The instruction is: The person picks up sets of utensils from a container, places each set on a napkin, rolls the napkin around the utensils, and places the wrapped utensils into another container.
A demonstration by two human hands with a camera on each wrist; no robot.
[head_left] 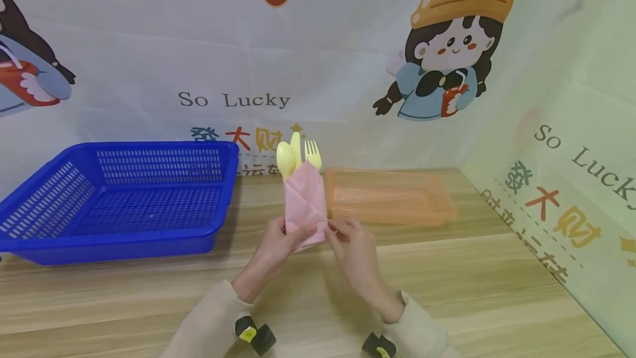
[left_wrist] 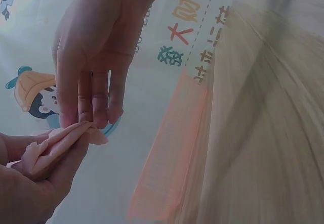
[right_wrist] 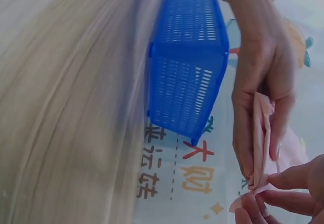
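Observation:
A pink napkin (head_left: 305, 203) is folded into a pouch and held up above the table. Out of its top stand a pale yellow spoon (head_left: 285, 159), a fork (head_left: 312, 153) and, between them, a knife (head_left: 296, 145). My left hand (head_left: 275, 247) grips the lower left of the pouch, thumb across its front. At the lower right edge my right hand (head_left: 356, 256) pinches the napkin between thumb and fingers. In the right wrist view the napkin (right_wrist: 261, 138) shows edge-on in the left hand (right_wrist: 263, 57), with the right fingertips on its corner.
On the left of the wooden table (head_left: 318, 314) stands a large blue basket (head_left: 213, 233). A shallow orange basket (head_left: 392, 217) lies behind the right hand. A printed cloth (head_left: 338, 70) hangs at the back and along the right side.

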